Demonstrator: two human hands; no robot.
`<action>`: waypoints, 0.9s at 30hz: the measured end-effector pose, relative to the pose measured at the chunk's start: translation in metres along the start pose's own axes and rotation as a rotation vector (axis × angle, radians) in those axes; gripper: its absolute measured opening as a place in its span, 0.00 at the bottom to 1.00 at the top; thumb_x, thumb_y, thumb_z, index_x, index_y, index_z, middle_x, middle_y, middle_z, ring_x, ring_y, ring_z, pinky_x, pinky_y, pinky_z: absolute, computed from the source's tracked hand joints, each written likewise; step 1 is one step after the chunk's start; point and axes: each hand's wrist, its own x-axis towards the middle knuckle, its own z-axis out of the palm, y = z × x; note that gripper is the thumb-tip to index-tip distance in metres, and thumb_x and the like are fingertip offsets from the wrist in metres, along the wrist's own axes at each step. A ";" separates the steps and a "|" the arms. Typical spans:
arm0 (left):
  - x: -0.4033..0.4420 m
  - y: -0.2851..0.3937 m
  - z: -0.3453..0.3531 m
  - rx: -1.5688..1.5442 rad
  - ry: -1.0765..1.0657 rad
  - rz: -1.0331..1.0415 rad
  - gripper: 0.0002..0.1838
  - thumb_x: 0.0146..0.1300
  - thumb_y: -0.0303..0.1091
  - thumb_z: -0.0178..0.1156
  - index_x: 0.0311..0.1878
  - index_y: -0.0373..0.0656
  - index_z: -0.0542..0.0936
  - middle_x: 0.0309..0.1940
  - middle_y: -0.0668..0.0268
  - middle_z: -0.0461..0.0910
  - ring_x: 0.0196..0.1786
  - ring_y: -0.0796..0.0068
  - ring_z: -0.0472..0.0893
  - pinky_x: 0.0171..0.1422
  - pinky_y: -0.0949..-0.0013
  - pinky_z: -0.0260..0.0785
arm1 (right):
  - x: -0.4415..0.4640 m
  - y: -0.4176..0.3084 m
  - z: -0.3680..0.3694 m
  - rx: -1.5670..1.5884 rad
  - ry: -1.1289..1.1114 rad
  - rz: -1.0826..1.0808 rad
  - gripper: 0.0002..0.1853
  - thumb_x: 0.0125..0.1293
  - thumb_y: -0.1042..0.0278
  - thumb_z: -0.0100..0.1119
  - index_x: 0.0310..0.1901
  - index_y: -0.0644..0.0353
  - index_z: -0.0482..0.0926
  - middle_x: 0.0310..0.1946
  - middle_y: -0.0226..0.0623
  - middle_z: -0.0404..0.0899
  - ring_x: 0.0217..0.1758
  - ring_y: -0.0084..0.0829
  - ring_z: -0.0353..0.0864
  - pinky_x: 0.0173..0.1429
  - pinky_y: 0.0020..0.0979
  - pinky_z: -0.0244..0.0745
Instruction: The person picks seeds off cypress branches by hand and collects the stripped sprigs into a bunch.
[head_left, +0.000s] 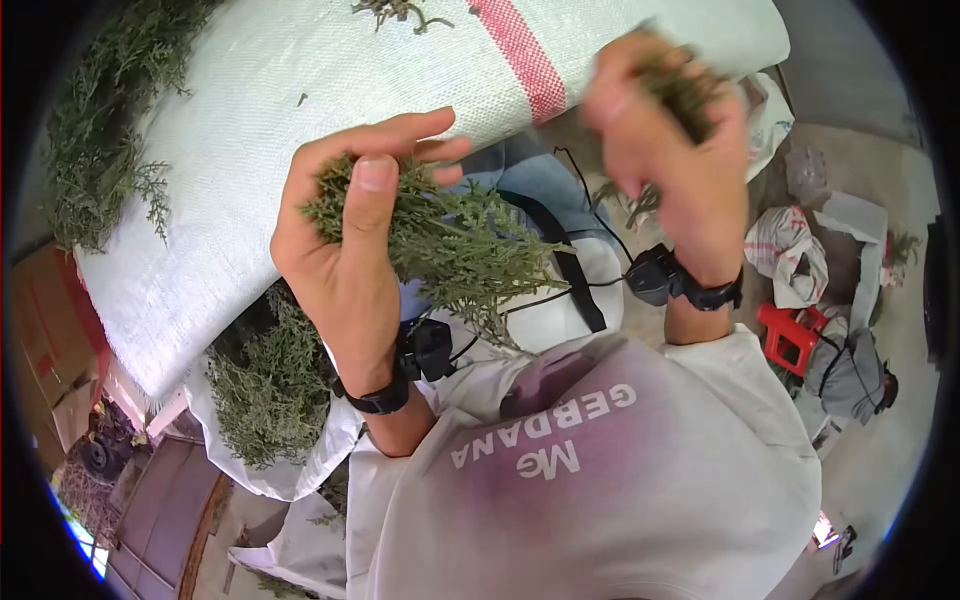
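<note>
My left hand (345, 225) is closed round a bunch of green evergreen sprigs (465, 245). Its thumb presses on them, while the other fingers curl loosely behind. The feathery ends point right and down, over my lap. Up and to the right, my right hand (675, 150) is blurred by motion, with a smaller clump of evergreen sprigs (685, 95) in its grip. A few stems show below that palm. Just beyond my hands lies a white woven sack (250, 110) with a red stripe, and some small plant bits (400, 12) rest on it.
More evergreen branches (115, 120) lie at the sack's left edge. An open white bag (290, 480) of greenery stands by my left elbow. To the right are a red plastic stool (792, 338), a tied white bag (790, 255) and a grey bundle (850, 375). A cable runs between wristbands.
</note>
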 end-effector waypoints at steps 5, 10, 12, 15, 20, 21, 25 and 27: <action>-0.011 0.002 -0.007 0.085 0.000 0.056 0.11 0.76 0.33 0.53 0.46 0.31 0.76 0.45 0.46 0.83 0.37 0.66 0.83 0.42 0.65 0.77 | -0.009 0.004 0.015 -0.294 -0.592 0.020 0.09 0.56 0.73 0.74 0.38 0.62 0.85 0.23 0.20 0.76 0.20 0.12 0.63 0.24 0.19 0.51; -0.018 0.003 -0.014 0.155 -0.022 0.093 0.12 0.76 0.35 0.54 0.44 0.34 0.75 0.44 0.46 0.82 0.37 0.66 0.82 0.43 0.65 0.77 | -0.011 0.021 0.021 -0.269 -0.684 -0.176 0.12 0.54 0.74 0.76 0.39 0.65 0.86 0.30 0.24 0.83 0.31 0.13 0.74 0.33 0.19 0.64; -0.019 0.005 -0.012 0.023 -0.011 0.131 0.13 0.76 0.38 0.54 0.41 0.35 0.74 0.43 0.45 0.82 0.38 0.62 0.83 0.45 0.64 0.77 | -0.011 0.018 0.022 -0.194 -0.611 -0.069 0.12 0.53 0.74 0.76 0.39 0.65 0.86 0.31 0.25 0.84 0.34 0.14 0.75 0.37 0.20 0.66; -0.020 0.001 0.011 -0.242 0.145 0.269 0.16 0.76 0.41 0.54 0.38 0.37 0.71 0.42 0.43 0.82 0.39 0.57 0.83 0.48 0.59 0.78 | -0.011 0.011 0.025 -0.024 -0.484 0.149 0.12 0.52 0.75 0.77 0.38 0.66 0.86 0.34 0.28 0.85 0.40 0.16 0.78 0.45 0.22 0.71; -0.027 0.004 0.011 -0.356 0.142 0.298 0.21 0.74 0.49 0.55 0.36 0.39 0.67 0.40 0.40 0.81 0.43 0.50 0.84 0.56 0.52 0.78 | -0.016 0.011 0.025 -0.042 -0.763 0.269 0.12 0.50 0.78 0.77 0.37 0.66 0.85 0.35 0.30 0.86 0.42 0.19 0.81 0.49 0.23 0.74; -0.029 0.005 0.007 -0.356 0.123 0.285 0.22 0.74 0.50 0.55 0.35 0.40 0.66 0.40 0.40 0.81 0.44 0.49 0.84 0.57 0.51 0.78 | -0.017 0.014 0.025 -0.016 -0.774 0.253 0.12 0.50 0.78 0.77 0.37 0.66 0.85 0.35 0.31 0.86 0.42 0.19 0.81 0.49 0.23 0.74; -0.035 0.004 -0.015 -0.232 0.031 0.088 0.23 0.70 0.50 0.61 0.37 0.40 0.65 0.40 0.38 0.81 0.47 0.51 0.83 0.60 0.51 0.76 | -0.014 0.021 0.021 0.028 -0.772 0.192 0.11 0.51 0.79 0.77 0.36 0.66 0.84 0.34 0.33 0.86 0.41 0.21 0.81 0.48 0.23 0.74; -0.034 -0.001 -0.018 -0.200 -0.015 0.106 0.20 0.67 0.40 0.66 0.37 0.41 0.63 0.42 0.39 0.80 0.47 0.53 0.83 0.58 0.54 0.77 | -0.011 0.022 0.018 0.032 -0.776 0.168 0.11 0.52 0.79 0.77 0.36 0.66 0.84 0.34 0.33 0.85 0.40 0.21 0.82 0.47 0.24 0.74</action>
